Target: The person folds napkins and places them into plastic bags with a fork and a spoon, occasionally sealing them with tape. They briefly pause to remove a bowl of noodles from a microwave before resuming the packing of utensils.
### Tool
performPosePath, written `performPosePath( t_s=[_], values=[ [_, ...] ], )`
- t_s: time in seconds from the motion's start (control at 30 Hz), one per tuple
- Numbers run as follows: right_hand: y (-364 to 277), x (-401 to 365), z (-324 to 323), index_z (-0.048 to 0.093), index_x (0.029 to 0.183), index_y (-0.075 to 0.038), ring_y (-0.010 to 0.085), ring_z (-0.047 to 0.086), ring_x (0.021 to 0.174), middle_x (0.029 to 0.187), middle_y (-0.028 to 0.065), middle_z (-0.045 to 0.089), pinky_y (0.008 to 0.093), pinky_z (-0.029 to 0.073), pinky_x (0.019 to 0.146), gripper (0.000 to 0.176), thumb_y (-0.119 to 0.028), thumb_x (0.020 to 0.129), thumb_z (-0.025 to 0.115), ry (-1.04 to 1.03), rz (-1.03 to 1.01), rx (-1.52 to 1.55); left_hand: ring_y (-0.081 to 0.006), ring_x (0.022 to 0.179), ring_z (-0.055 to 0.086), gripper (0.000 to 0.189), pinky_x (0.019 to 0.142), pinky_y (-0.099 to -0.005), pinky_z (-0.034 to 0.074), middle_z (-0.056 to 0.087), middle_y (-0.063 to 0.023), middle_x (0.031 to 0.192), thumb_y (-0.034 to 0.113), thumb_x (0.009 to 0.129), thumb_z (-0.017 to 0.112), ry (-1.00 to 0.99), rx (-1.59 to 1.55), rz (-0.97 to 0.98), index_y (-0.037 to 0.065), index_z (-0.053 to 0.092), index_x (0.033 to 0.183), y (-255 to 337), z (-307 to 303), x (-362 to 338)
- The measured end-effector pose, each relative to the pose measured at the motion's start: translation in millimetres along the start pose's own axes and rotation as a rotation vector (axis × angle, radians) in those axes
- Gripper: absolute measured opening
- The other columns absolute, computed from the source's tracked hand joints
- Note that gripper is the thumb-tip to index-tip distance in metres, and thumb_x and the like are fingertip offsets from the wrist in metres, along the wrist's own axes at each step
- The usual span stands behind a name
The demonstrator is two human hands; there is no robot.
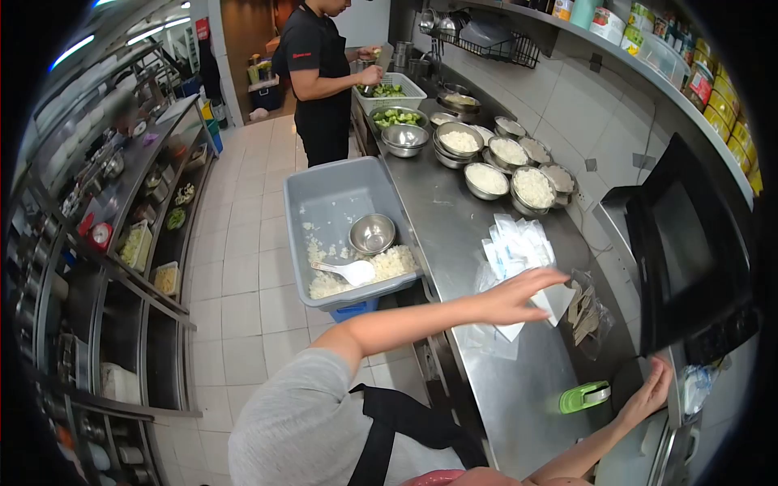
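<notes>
My left hand (527,296) reaches across the steel counter with its fingers stretched out, over white and pale blue plastic packets (519,241). White sheets show under and beside the palm. Close to its fingertips lies a clear plastic bag (590,317) with flat brownish pieces in it. My right hand (648,395) is at the lower edge of the black microwave (679,243), its fingers extended and nothing visible in them. Between my hands and nearer to the right one, a bright green object with a shiny curved strip (585,397) rests on the counter.
Several metal bowls of white rice (535,188) stand farther along the counter (442,215). A grey tub (304,219) at its left holds loose rice, a white rice paddle (350,272) and a metal bowl (373,233). Beyond, a person (324,77) works beside a basket of green vegetables (391,91).
</notes>
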State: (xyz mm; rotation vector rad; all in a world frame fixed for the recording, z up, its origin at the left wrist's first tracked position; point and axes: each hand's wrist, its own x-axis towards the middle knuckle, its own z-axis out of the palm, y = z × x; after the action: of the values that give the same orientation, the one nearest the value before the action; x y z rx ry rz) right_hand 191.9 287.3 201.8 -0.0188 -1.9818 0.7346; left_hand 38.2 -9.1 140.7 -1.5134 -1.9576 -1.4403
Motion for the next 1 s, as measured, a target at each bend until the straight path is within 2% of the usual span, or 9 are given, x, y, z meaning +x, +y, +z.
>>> performPosePath(
  t_s=[0.13, 0.2, 0.23, 0.3, 0.4, 0.63, 0.77, 0.9, 1.0],
  values=[
    [-47, -6, 28, 0.055, 0.087, 0.004, 0.0142, 0.050, 0.084, 0.089, 0.0077, 0.054, 0.0242, 0.039, 0.079, 0.012, -0.005, 0.089, 0.048, -0.088, 0.003, 0.124, -0.0251, 0.117, 0.040, 0.063, 0.095, -0.0383, 0.036, 0.036, -0.0139, 0.132, 0.037, 0.085, 0.054, 0.004, -0.520, -0.090, 0.005, 0.029, 0.134, -11, 0, 68],
    [-68, -9, 37, 0.055, 0.082, 0.003, 0.0123, 0.051, 0.073, 0.079, 0.0058, 0.055, 0.0229, 0.041, 0.068, 0.006, -0.003, 0.083, 0.054, -0.075, 0.089, 0.101, -0.0216, 0.118, 0.040, 0.061, 0.097, -0.0350, 0.033, 0.041, -0.0130, 0.129, 0.042, 0.088, 0.047, 0.040, -0.329, -0.127, 0.004, 0.031, 0.133, -24, -18, 82],
    [-72, -8, 33, 0.055, 0.080, 0.003, 0.0127, 0.051, 0.069, 0.075, 0.0060, 0.054, 0.0228, 0.042, 0.065, 0.006, -0.003, 0.080, 0.056, -0.133, 0.084, 0.013, -0.0215, 0.101, 0.048, 0.053, 0.089, -0.0330, 0.039, 0.048, -0.0143, 0.109, 0.034, 0.087, 0.052, 0.113, -0.646, -0.149, -0.001, 0.039, 0.124, -3, -30, 84],
    [-67, -3, 27, 0.054, 0.077, 0.003, 0.0153, 0.051, 0.065, 0.071, 0.0088, 0.053, 0.0246, 0.042, 0.063, 0.008, -0.003, 0.079, 0.058, -0.190, 0.029, -0.018, -0.0191, 0.109, 0.045, 0.055, 0.095, -0.0305, 0.033, 0.049, -0.0148, 0.118, 0.039, 0.089, 0.046, 0.223, -0.423, -0.498, -0.004, 0.041, 0.123, -1, -44, 78],
    [-32, 26, 19, 0.053, 0.074, 0.001, 0.0240, 0.050, 0.060, 0.068, 0.0114, 0.051, 0.0315, 0.039, 0.055, 0.010, -0.007, 0.075, 0.060, -0.162, -0.022, -0.271, -0.0187, 0.114, 0.042, 0.060, 0.099, -0.0278, 0.028, 0.047, -0.0134, 0.123, 0.043, 0.090, 0.045, 0.282, -0.550, -0.296, -0.004, 0.038, 0.127, -28, -59, 79],
    [77, 181, 18, 0.057, 0.084, 0.001, 0.0315, 0.059, 0.073, 0.081, 0.0173, 0.061, 0.0362, 0.046, 0.065, 0.018, -0.011, 0.073, 0.064, 0.055, -0.007, -0.454, -0.0172, 0.123, 0.031, 0.053, 0.102, -0.0319, 0.023, 0.035, -0.0085, 0.133, 0.035, 0.092, 0.041, 0.567, -0.452, -0.282, 0.003, 0.032, 0.133, -39, -54, 62],
    [145, 237, 17, 0.048, 0.107, 0.003, 0.0389, 0.056, 0.094, 0.096, 0.0250, 0.058, 0.0435, 0.046, 0.078, 0.048, -0.016, 0.069, 0.070, 0.099, -0.085, -0.685, -0.0113, 0.091, 0.049, 0.032, 0.078, -0.0233, 0.039, 0.049, -0.0051, 0.103, 0.029, 0.091, 0.043, 0.745, -0.545, -0.395, 0.005, 0.048, 0.111, -69, -13, -5],
    [151, 257, 33, 0.044, 0.115, 0.004, 0.0401, 0.056, 0.096, 0.099, 0.0280, 0.058, 0.0429, 0.045, 0.082, 0.064, -0.025, 0.065, 0.073, 0.036, 0.084, -0.648, -0.0118, 0.087, 0.051, 0.017, 0.070, -0.0225, 0.043, 0.051, -0.0042, 0.102, 0.009, 0.084, 0.052, 0.203, -0.509, -0.256, 0.007, 0.056, 0.100, -29, 41, 43],
    [151, 265, 40, 0.047, 0.110, 0.002, 0.0398, 0.058, 0.093, 0.096, 0.0276, 0.059, 0.0423, 0.046, 0.080, 0.059, -0.027, 0.066, 0.073, -0.004, 0.185, -0.579, -0.0123, 0.088, 0.052, 0.019, 0.071, -0.0229, 0.043, 0.052, -0.0063, 0.106, 0.002, 0.081, 0.053, 0.116, -0.467, -0.169, 0.005, 0.057, 0.100, -18, 57, 90]
  ],
)
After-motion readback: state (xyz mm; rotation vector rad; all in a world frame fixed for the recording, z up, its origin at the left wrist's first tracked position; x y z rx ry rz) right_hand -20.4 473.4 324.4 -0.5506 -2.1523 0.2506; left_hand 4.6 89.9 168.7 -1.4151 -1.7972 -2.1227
